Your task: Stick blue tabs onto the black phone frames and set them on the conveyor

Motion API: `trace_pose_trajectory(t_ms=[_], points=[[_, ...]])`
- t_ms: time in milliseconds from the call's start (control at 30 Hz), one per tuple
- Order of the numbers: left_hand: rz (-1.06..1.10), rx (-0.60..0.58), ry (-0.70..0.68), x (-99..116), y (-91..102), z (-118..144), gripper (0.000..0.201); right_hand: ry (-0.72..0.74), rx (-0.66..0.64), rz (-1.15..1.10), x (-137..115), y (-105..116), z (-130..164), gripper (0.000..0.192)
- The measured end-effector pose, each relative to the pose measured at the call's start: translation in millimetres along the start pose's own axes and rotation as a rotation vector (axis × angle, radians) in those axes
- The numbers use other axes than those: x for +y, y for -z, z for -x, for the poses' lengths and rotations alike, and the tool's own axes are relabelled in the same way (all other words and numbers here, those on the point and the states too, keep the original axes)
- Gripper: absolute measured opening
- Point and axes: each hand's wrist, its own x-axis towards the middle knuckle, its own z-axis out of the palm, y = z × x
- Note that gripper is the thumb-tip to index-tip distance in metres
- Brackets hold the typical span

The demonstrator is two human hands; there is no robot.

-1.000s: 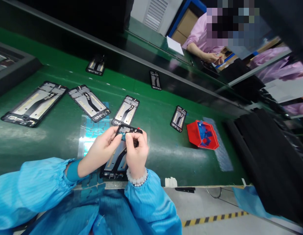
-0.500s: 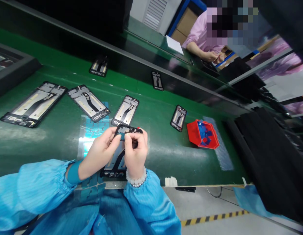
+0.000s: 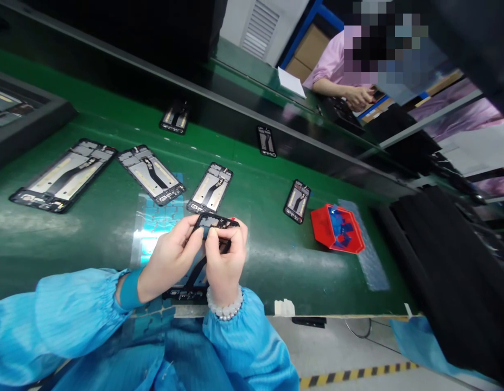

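Close to the bench's front edge, a black phone frame (image 3: 197,276) with a metal back and a dark flex cable is tilted up in my hands. My left hand (image 3: 165,262) grips its upper left side, the thumb on the inner face over a small blue patch. My right hand (image 3: 224,265) holds the upper right, with thumb and index finger pinched close to the left thumb. Whatever is between those fingertips is too small to make out. Just beyond lies another phone frame (image 3: 211,187), and a sheet of blue film pieces (image 3: 154,220) is left of my hands.
More phone frames (image 3: 64,176) lie on the green bench (image 3: 284,266) and its back strip. A red bin (image 3: 321,228) with blue film scraps stands right, beside bubble wrap (image 3: 371,266). Black foam (image 3: 442,266) is far right. A co-worker's hand (image 3: 357,98) is across the line.
The camera view has shifted slightly, so the bench sits a little lower. My hands keep nearly the same hold on the phone frame. Across the line, the co-worker's hands have moved.
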Motion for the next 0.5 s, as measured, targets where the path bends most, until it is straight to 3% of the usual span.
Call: trace_pose_trajectory(t_ms=[133,200,300,400,500], points=[[-0.012,0.029,-0.044,-0.6,-0.6,2.0,0.029,-0.090,0.068,-0.077,-2.8,0.9,1.9,0.011],[-0.035,0.035,-0.075,-0.5,-0.8,2.6,0.030,-0.175,0.074,-0.155,-4.4,4.5,0.8,0.029],[-0.131,0.023,-0.126,0.0,-0.7,2.6,0.033,-0.272,-0.066,-0.264,-6.4,12.7,-3.7,0.050],[-0.268,0.005,-0.174,0.2,0.3,0.7,0.040,-0.329,-0.230,-0.306,-8.3,19.3,-8.3,0.039],[-0.335,-0.044,-0.235,0.7,3.9,-1.9,0.047,-0.342,-0.252,-0.271,-8.9,21.7,-10.0,0.033]])
